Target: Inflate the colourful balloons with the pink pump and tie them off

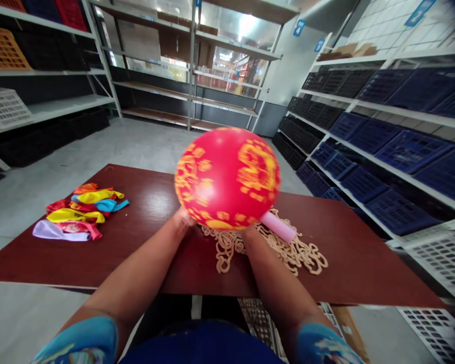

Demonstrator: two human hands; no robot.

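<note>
A red balloon with yellow print [227,177] fills my view, my left hand [185,217] at its lower left edge, my right hand hidden behind it; limp balloons [76,216] lie left on the table [147,197], a pink tube [279,227] over tan, looping strands [285,248]

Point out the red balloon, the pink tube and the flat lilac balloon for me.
Red balloon [227,177], head view, middle of its front.
Pink tube [279,227], head view, its visible middle.
Flat lilac balloon [53,231], head view, its body.
</note>
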